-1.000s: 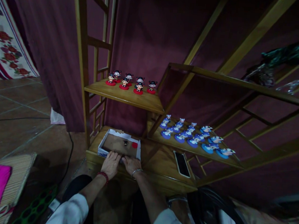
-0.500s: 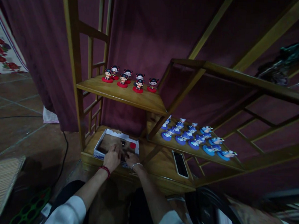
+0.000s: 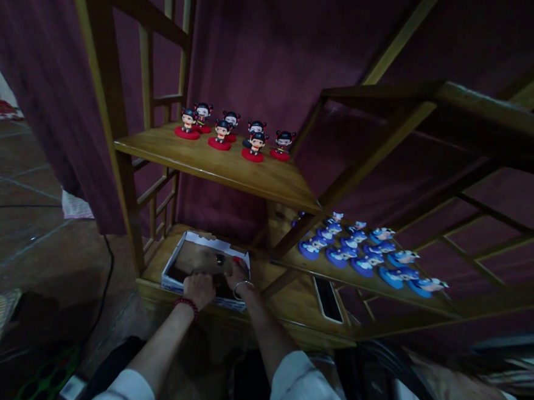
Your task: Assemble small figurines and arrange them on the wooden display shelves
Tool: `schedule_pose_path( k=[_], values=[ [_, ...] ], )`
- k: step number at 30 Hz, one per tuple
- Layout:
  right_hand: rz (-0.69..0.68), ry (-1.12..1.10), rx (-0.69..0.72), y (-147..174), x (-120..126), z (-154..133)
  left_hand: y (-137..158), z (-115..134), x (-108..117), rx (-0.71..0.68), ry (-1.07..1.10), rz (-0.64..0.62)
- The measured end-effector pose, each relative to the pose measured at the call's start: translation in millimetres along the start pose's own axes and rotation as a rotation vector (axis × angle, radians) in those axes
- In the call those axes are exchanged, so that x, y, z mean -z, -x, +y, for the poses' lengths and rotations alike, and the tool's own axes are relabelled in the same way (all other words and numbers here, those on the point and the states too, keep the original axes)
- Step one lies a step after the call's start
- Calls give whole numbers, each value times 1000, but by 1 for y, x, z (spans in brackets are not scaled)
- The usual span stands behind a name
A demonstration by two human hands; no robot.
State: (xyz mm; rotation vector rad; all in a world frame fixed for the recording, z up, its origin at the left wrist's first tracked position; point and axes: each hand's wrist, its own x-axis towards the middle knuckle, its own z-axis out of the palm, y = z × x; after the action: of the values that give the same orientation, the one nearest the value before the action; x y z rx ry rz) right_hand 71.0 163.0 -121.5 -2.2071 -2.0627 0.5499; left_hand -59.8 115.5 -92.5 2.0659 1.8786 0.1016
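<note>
A shallow cardboard box (image 3: 174, 256) with a white inner rim and a blue-patterned outside sits on the bottom shelf. Its inside is brown; a small dark piece (image 3: 219, 259) lies there, and a red round piece (image 3: 237, 259) shows near the right wall. My left hand (image 3: 200, 290), red beaded bracelet at the wrist, is closed over the box's near edge, its fingertips hidden. Inside the box's right side, my right hand (image 3: 238, 276), wearing a silver bangle, has its fingers stretched out at the red piece and partly covers it.
Several black-haired figurines (image 3: 222, 132) on red bases stand on the upper shelf (image 3: 196, 161). Several blue-based figurines (image 3: 343, 254) fill the shelf at right. A phone (image 3: 328, 299) lies on the bottom shelf. Wooden posts (image 3: 124, 190) frame the left side; a cable (image 3: 108, 280) crosses the floor.
My left hand has drawn back from inside the box to its near edge. My right hand has reached deeper, to the red piece. The view has shifted closer to the shelves.
</note>
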Motion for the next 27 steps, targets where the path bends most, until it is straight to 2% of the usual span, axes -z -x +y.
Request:
schedule_pose_path(
  k=[5, 10, 20, 27],
  values=[
    [-19, 18, -57, -6, -1, -1, 1, 1, 3, -11, 19, -11],
    [-48, 47, -48, -8, -2, -6, 0, 1, 6, -23, 49, 3],
    [-33, 35, 118, -3, -5, -9, -1, 5, 4, -16, -14, -10],
    [-54, -124, 266, -8, -12, -18, -7, 1, 1, -42, -23, -51]
  ],
)
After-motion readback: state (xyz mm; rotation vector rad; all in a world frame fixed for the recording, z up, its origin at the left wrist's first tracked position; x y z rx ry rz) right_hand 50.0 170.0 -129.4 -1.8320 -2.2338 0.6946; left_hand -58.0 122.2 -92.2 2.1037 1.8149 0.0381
